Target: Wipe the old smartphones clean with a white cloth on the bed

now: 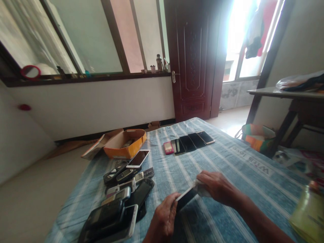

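A dark phone with a pale edge is held tilted above the striped blue bedcover. My left hand grips its left end, thumb and fingers closed round it. At the other end, my right hand presses a white cloth or tissue against the phone. To the left lies a heap of old phones, among them a white one and a black one. Farther back, several phones lie in a row beside a small pink item.
An open orange box stands at the bed's back left corner. A yellowish container is at the right edge. Beyond the bed are a dark red door, a colourful bag and a table.
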Motion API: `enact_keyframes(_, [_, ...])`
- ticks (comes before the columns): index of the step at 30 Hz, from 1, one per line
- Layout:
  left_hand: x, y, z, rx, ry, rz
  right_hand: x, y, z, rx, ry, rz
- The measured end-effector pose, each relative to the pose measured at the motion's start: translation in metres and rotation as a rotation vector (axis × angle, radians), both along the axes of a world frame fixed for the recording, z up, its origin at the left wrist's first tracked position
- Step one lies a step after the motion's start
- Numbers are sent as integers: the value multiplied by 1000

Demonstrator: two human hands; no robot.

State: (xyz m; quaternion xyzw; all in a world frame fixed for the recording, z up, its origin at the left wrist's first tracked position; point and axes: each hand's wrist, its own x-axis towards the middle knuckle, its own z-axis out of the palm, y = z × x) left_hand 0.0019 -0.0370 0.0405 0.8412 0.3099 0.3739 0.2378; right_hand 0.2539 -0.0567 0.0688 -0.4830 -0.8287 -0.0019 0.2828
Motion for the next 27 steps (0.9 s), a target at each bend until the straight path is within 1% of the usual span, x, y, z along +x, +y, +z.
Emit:
enact_keyframes(2, [-1, 3, -1, 73, 21, -23, -1, -3, 5, 52, -35, -3])
enact_keyframes(4, [-1, 5, 1, 189, 45, -29, -3, -7, 11, 113, -62, -5])
enact_keyframes(7, [0, 5, 12, 408, 111, 9, -10, -12, 21, 197, -93, -4])
enact_keyframes(10, [2, 1, 28, 497, 224, 24, -21, -19, 30, 239, -116, 16])
enact_keyframes(13, [4, -5, 38, 527, 220, 25, -33, -26, 38, 261, -141, 20])
enact_keyframes(15, [6, -8, 43, 487, 198, 2, -41, -31, 43, 276, -166, 26])
enact_keyframes(20, [8, -17, 57, 166, 172, -130, -57, -39, 58, 304, -275, 57])
enact_keyframes(23, [5, -22, 65, 50, 121, -173, -65, -43, 68, 307, -338, 69])
enact_keyframes(25, [0, -24, 67, -5, 86, -186, -71, -45, 73, 314, -369, 78])
enact_keyframes(27, [-6, -26, 65, -52, 59, -171, -75, -46, 77, 325, -381, 104])
